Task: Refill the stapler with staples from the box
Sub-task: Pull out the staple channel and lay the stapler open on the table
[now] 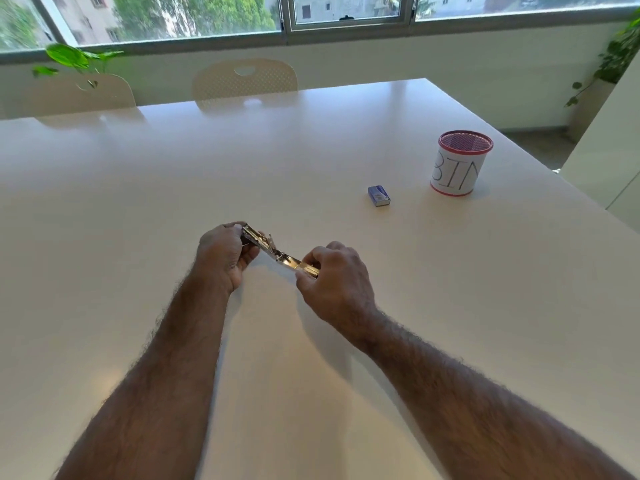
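Note:
A shiny metal stapler point(273, 251) is held just above the white table point(311, 150), near its middle, running from upper left to lower right with its metal channel showing. My left hand point(223, 258) grips the stapler's far left end. My right hand point(337, 282) pinches the near right end between thumb and fingers. The small blue staple box point(379, 195) lies shut on the table well to the right and beyond my hands, touched by neither.
A mesh cup with a red rim and a paper label reading BIN point(459, 164) stands right of the box, near the table's right edge. Two pale chairs point(244, 81) sit at the far side under the windows. Plants point(620, 57) flank the room.

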A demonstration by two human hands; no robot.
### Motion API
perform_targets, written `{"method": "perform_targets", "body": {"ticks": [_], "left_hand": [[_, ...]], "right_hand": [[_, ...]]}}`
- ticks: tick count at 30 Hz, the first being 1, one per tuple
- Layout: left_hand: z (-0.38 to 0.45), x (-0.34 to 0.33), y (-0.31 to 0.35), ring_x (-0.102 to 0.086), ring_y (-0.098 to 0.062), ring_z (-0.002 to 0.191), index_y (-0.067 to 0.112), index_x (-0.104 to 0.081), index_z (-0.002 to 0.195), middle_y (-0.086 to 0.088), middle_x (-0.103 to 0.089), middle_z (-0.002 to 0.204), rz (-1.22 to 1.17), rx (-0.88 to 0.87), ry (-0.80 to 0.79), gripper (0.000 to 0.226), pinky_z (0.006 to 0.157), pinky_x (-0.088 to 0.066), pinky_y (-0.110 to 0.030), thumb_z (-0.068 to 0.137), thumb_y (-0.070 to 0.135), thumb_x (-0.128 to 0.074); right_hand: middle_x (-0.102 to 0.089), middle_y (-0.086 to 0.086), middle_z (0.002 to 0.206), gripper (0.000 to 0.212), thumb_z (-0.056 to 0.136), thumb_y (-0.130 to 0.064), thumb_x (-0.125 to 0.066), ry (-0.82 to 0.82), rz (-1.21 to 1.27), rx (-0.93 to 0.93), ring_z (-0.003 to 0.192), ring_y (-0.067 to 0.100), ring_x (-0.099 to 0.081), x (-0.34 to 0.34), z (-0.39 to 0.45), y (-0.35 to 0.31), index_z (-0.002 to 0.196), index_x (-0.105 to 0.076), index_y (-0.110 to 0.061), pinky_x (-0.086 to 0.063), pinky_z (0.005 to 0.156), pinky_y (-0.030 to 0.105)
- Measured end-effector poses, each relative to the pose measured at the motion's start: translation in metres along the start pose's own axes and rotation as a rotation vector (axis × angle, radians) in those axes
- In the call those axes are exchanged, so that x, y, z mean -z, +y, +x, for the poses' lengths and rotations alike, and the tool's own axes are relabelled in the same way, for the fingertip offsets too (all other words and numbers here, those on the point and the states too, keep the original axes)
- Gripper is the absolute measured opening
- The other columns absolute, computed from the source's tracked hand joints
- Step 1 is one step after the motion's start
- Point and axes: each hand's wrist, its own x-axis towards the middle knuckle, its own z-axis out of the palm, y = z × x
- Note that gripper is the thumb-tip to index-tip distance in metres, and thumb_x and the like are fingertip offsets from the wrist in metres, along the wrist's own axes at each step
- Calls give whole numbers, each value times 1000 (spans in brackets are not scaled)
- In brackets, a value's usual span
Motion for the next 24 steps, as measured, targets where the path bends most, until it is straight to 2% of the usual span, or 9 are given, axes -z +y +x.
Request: {"method": "perform_targets", "body": {"ticks": [3, 6, 8, 11, 15, 17, 20, 22, 24], "left_hand": [[6, 10, 1, -62, -19, 74, 12, -60, 84, -14, -61, 85, 110, -65, 12, 31, 50, -53, -20, 94, -3, -33], [10, 24, 5, -58, -18, 75, 8, -63, 80, -15, -59, 91, 274, -78, -5, 37, 51, -53, -18, 88, -10, -32], [8, 36, 6, -58, -17, 75, 12, -66, 79, -11, -62, 88, 450, -129, -21, 29, 57, -51, -21, 83, -5, -43], [0, 52, 6, -59, -17, 75, 21, -70, 86, -1, -67, 84, 838, -348, -49, 17, 68, -47, -23, 78, 8, -63], [-3, 59, 5, -60, -25, 96, 16, -72, 97, -8, -63, 104, 1084, -522, -48, 17, 89, -45, -31, 80, 13, -69], [-1, 59, 4, -55, -31, 107, 14, -72, 100, -13, -58, 112, 1172, -551, -53, 19, 98, -41, -34, 81, 13, -69], [1, 58, 2, -50, -34, 113, 13, -70, 105, -13, -55, 117, 1207, -552, -70, 23, 102, -39, -38, 82, 13, -68], [2, 58, 3, -49, -33, 113, 14, -66, 112, -14, -53, 120, 1194, -546, -63, 33, 103, -39, -38, 79, 14, -69], [0, 57, 4, -47, -32, 111, 14, -61, 115, -15, -51, 118, 1170, -569, -24, 42, 100, -38, -37, 74, 14, -69]], "right_hand": [[-60, 0, 99, 21, 88, -30, -64, 0, -29, 54, 100, 18, -48, -9, 4, 1, 102, -70, -16, -41, 80, 29], [-62, 0, 102, 19, 89, -27, -65, -9, -62, 114, 102, 19, -48, -7, 21, 7, 104, -71, -18, -42, 88, 33], [-64, -1, 103, 21, 88, -27, -66, -34, -91, 166, 103, 19, -47, -6, 34, 11, 107, -72, -20, -39, 93, 36], [-64, -3, 107, 22, 90, -27, -64, -105, -136, 223, 107, 18, -46, -11, 50, 14, 110, -72, -23, -32, 93, 36], [-65, -5, 110, 25, 90, -29, -62, -132, -140, 246, 110, 19, -45, -17, 63, 18, 113, -72, -26, -29, 93, 34], [-66, -6, 112, 26, 90, -29, -63, -138, -129, 251, 111, 19, -45, -18, 68, 19, 114, -72, -25, -25, 90, 31], [-67, -3, 116, 31, 89, -33, -65, -141, -94, 244, 115, 20, -46, -14, 74, 22, 118, -70, -22, -22, 89, 28], [-69, 0, 114, 30, 89, -32, -66, -75, -36, 203, 111, 22, -52, -4, 77, 29, 116, -71, -19, -30, 91, 30], [-72, 5, 105, 21, 91, -23, -64, 49, 16, 142, 99, 26, -60, 11, 79, 42, 108, -73, -14, -42, 90, 33]]}}
